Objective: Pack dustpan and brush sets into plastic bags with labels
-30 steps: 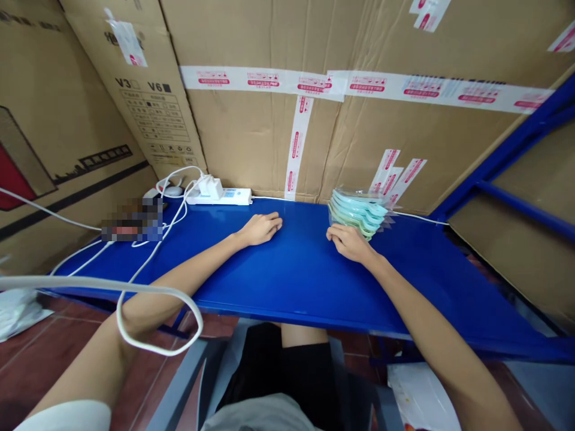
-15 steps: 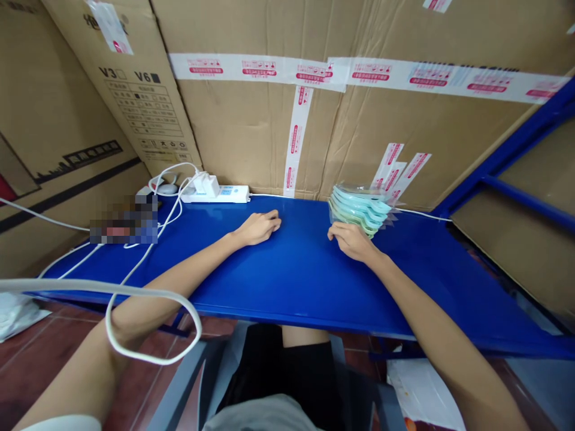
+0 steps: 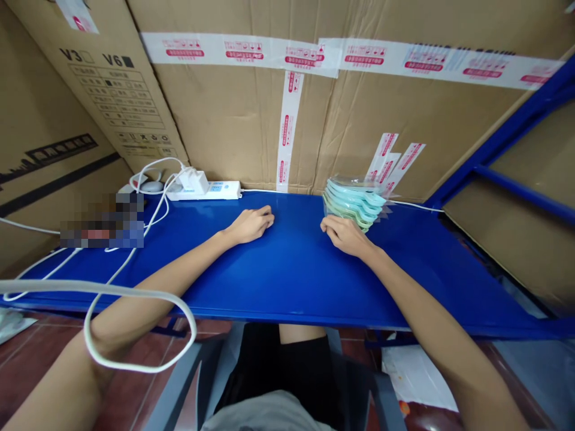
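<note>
My left hand (image 3: 250, 224) rests on the blue table (image 3: 278, 275) left of the middle, its fingers curled in with nothing seen in them. To the right, my right hand (image 3: 344, 233) lies on the table with its fingers also curled, and nothing shows in it. Just behind my right hand stands a stack of light blue and green plastic pieces (image 3: 354, 200) in a clear wrapping, close to the cardboard. The hand overlaps the stack's lower front edge in view; whether they touch I cannot tell.
A white power strip (image 3: 224, 190) with a plug and cables sits at the back left. A white cable (image 3: 135, 290) loops over my left forearm. Cardboard (image 3: 224, 120) walls the back, and a blue metal frame (image 3: 503, 131) stands at the right.
The view has shifted slightly, so the table items and cardboard appear a little further left and higher. Both hands keep their curled pose on the table.
</note>
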